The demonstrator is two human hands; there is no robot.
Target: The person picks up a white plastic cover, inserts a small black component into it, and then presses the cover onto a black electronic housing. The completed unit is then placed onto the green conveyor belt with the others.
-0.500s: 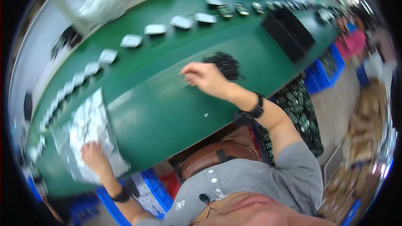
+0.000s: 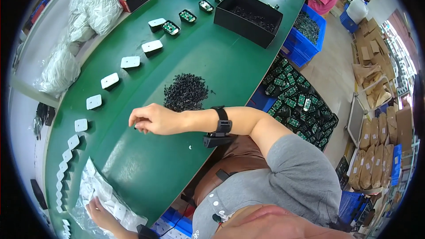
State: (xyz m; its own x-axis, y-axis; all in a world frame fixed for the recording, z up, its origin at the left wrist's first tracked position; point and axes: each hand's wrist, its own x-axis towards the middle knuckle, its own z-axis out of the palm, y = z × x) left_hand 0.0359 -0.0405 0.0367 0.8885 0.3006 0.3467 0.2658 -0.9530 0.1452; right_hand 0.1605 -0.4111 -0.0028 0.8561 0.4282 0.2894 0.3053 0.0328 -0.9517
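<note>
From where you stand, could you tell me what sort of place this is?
It looks like an electronics assembly line: a long green conveyor belt carries a row of white rectangular plastic covers, and blue plastic crates beside it hold green circuit boards.

The long surface [image 2: 221, 62] is plain dark green, dotted with a row of small white rectangular plastic covers [image 2: 130, 62] and a heap of tiny black plastic parts [image 2: 186, 91]. Beside it stand a black open box [image 2: 248, 18] and a bright blue plastic crate [image 2: 305, 40], and the person's short-sleeved cotton shirt [image 2: 292, 186] is grey.
</note>
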